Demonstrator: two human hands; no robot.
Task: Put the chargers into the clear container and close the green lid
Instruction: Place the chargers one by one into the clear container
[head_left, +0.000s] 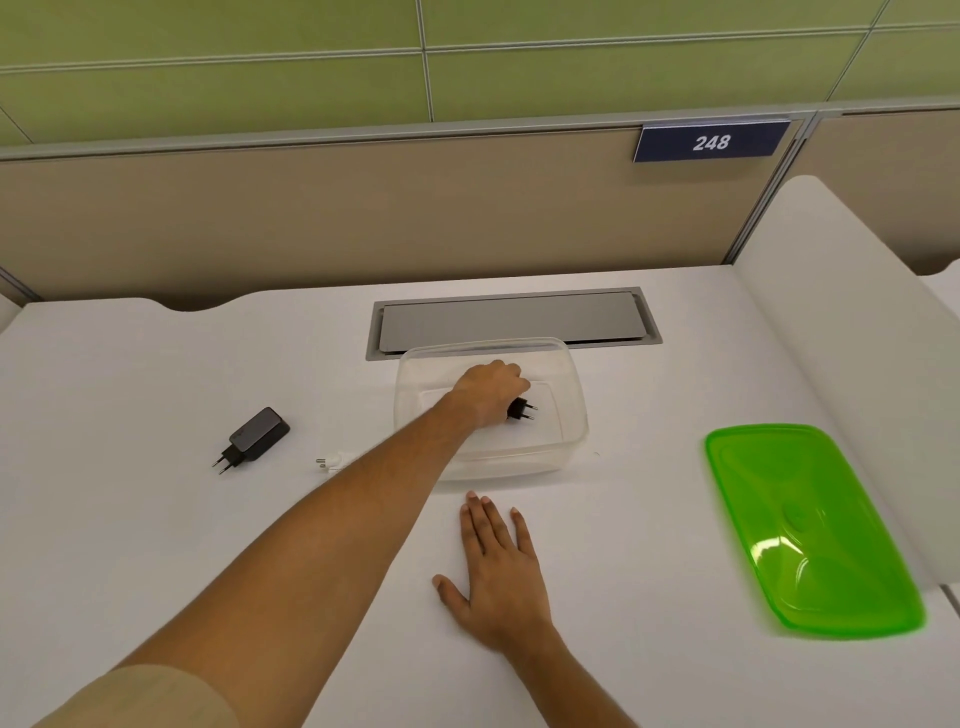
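The clear container (569, 410) stands open on the white desk, just ahead of centre. My left hand (488, 392) reaches inside it, shut on a black charger (521, 409) whose two prongs point right. A second black charger (257, 435) lies on the desk to the left. A white charger (332, 460) lies beside my left forearm, mostly hidden by it. My right hand (498, 566) rests flat and open on the desk in front of the container. The green lid (810, 525) lies on the desk at the right.
A grey cable hatch (514, 319) is set into the desk right behind the container. A beige partition (363, 208) with a sign reading 248 closes off the back. A white side panel (841, 322) rises along the right edge, next to the lid.
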